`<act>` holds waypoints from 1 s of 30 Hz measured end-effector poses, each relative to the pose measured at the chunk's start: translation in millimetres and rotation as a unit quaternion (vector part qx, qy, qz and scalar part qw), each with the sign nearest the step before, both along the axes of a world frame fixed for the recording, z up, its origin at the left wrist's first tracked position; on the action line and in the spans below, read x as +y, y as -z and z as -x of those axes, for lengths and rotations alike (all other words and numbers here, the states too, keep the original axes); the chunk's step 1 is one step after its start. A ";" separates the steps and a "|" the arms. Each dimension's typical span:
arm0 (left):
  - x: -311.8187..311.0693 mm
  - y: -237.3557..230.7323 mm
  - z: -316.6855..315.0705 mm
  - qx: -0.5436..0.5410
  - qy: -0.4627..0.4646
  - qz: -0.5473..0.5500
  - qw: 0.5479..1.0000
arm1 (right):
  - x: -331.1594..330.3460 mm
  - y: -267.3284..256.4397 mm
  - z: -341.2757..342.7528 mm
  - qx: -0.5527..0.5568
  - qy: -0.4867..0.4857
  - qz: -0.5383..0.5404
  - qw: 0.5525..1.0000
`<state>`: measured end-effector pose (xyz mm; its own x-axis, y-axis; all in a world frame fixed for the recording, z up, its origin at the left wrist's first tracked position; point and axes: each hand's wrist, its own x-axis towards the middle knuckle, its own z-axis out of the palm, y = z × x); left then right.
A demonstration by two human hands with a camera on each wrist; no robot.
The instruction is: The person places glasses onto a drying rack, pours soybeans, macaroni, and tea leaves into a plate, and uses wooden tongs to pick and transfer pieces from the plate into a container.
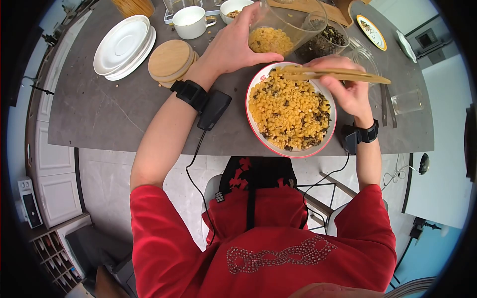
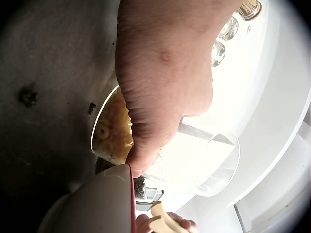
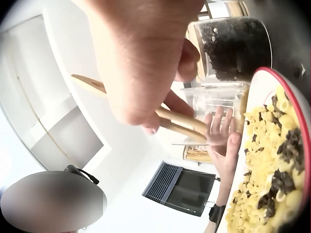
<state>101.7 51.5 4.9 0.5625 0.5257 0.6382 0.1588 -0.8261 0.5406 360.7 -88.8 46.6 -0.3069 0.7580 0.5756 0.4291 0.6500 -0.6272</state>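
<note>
My left hand (image 1: 231, 49) grips a clear jar (image 1: 293, 22) with yellow macaroni (image 1: 271, 40) at its bottom. The thumb lies along the jar's near side, close to the bowl's rim; in the right wrist view, the fingers show behind the clear wall. My right hand (image 1: 348, 92) holds wooden tongs (image 1: 367, 77) between thumb and fingers. Their tips reach over the far edge of a white, red-rimmed bowl (image 2: 97, 201). Inside the bowl, macaroni (image 1: 293, 107) lies mixed with dark, crumpled bits (image 3: 283, 180).
A jar of dark dried bits (image 1: 325, 42) stands right of the macaroni jar. Stacked white plates (image 1: 119, 47), wooden lids (image 1: 171, 59) and a white cup (image 1: 190, 24) lie to the left. A glass (image 1: 407, 102) lies at the right; the table's front edge runs beneath the bowl.
</note>
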 end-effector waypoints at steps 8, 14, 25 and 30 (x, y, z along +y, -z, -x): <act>1.6 -0.5 2.7 0.011 -0.007 -0.007 1.000 | 1.7 4.5 24.5 -0.066 -0.068 0.080 0.992; 1.4 -0.1 0.6 -0.008 0.002 -0.020 1.000 | 0.1 4.7 25.9 -0.059 -0.044 0.099 0.992; 1.4 -0.5 1.7 0.007 -0.001 -0.003 1.000 | -3.1 3.7 23.9 -0.086 -0.037 0.078 0.993; 1.0 0.8 1.4 0.002 -0.004 -0.009 1.000 | -2.8 8.3 15.7 -0.012 0.004 0.094 0.995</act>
